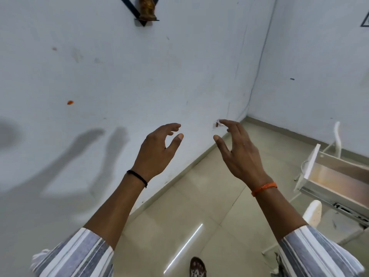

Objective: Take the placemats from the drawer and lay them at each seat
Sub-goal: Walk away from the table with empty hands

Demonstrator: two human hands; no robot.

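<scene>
My left hand (157, 148) and my right hand (237, 150) are raised in front of me toward a white wall, fingers spread and curved, holding nothing. A white drawer (335, 176) stands pulled out at the right edge; the part of its inside that shows is bare and shiny. No placemat is in view. The drawer lies to the right of my right hand, well apart from it.
A white wall (119, 86) fills the left and centre and meets a second wall in a corner. A small black wall shelf (146, 19) holds a brown figurine. Beige floor tiles (199, 206) lie below. White chair parts (313, 212) sit under the drawer.
</scene>
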